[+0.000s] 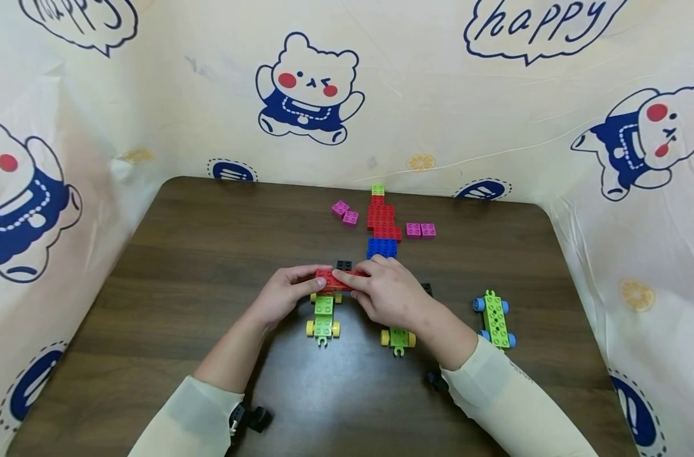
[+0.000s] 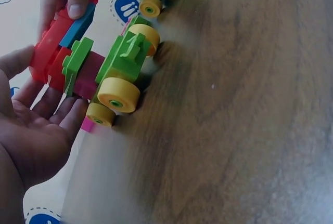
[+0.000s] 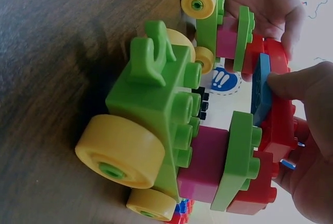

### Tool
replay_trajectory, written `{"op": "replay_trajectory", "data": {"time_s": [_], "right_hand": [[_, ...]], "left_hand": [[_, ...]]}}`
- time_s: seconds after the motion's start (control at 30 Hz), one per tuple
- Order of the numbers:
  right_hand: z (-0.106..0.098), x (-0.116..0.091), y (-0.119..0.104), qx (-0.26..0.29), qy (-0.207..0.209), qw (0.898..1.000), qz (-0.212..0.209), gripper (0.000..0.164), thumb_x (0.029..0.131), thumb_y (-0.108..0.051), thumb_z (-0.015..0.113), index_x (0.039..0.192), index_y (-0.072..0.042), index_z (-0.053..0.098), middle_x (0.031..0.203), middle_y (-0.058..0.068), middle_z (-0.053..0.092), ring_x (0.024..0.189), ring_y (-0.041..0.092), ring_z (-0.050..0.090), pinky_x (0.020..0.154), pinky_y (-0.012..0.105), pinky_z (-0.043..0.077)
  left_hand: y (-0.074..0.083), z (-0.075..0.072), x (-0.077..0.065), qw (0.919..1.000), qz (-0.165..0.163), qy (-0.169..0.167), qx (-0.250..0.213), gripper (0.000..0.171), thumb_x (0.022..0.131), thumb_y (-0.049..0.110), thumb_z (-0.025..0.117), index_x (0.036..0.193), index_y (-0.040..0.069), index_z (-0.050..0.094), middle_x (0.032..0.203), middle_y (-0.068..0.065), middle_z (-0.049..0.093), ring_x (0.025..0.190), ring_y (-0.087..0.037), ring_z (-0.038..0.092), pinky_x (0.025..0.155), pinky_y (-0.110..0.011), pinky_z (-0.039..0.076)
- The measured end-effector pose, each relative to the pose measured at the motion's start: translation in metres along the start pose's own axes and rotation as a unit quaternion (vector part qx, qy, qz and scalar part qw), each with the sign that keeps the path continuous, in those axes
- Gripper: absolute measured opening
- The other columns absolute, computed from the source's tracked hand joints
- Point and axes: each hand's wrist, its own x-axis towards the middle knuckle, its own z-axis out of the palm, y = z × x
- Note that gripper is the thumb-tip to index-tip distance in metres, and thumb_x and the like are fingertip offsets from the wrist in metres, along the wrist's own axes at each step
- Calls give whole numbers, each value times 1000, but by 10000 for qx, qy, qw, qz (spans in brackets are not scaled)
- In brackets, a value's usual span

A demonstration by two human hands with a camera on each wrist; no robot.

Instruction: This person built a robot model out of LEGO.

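A long red brick point(image 1: 326, 279), with a blue brick point(image 2: 78, 25) under it, lies over a stack on a lime-green car base with yellow wheels point(image 1: 324, 311). That stack has a magenta brick point(image 2: 89, 73), a green brick point(image 2: 78, 60) and a red one. My left hand point(image 1: 284, 295) holds the long brick's left end between thumb and fingers. From the other side my right hand point(image 1: 389, 292) grips it, its thumb against the blue brick in the right wrist view. A second yellow-wheeled green car point(image 3: 151, 78) carries a similar stack, partly hidden below my right hand in the head view.
Behind the hands lies a row of red bricks point(image 1: 381, 216) with a blue one point(image 1: 383, 247). Magenta bricks point(image 1: 420, 230) flank it on both sides. A green car with blue wheels point(image 1: 495, 320) stands at the right. A black brick point(image 1: 343, 264) sits just beyond the hands.
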Motion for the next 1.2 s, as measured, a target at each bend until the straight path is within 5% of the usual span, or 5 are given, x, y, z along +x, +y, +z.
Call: {"op": "replay_trajectory", "data": {"time_s": [0.33,0.5,0.6,0.8,1.2], "right_hand": [[-1,-1,3,83,-42,10000,25,54,98,-27,72,150,-32,57,119,2,69,106,20,59,94,37,52],[-2,-1,3,181,-186,9997,-39,54,100,-26,67,152,-31,54,139,6,63,121,24,61,104,43,51],[-1,1,2,136,-272,9994,-168,54,103,-27,63,155,-33,49,146,5,59,125,24,61,106,45,50],[-1,1,0,67,-226,9996,-183,54,103,-24,63,154,-35,50,138,3,63,119,22,62,103,44,51],[-4,4,0,-1,-336,9990,-286,57,100,-21,66,153,-35,52,134,3,64,116,21,62,100,43,52]], "left_hand": [[-2,8,3,9987,-118,5,-497,39,98,30,75,132,12,72,128,-12,70,113,-28,64,96,-38,55],[-3,6,0,9994,-225,-170,-205,47,98,39,73,140,20,67,136,-5,66,122,-25,62,100,-38,53],[-4,3,-1,9993,-134,-344,-67,54,98,31,75,148,18,59,144,-4,62,131,-26,59,105,-38,51],[-8,-1,4,9982,54,-579,137,66,93,6,78,153,9,50,146,-8,60,134,-28,57,106,-35,50],[-6,1,2,9976,209,-391,537,59,91,7,79,146,10,57,136,-7,67,127,-24,63,104,-37,52]]}}
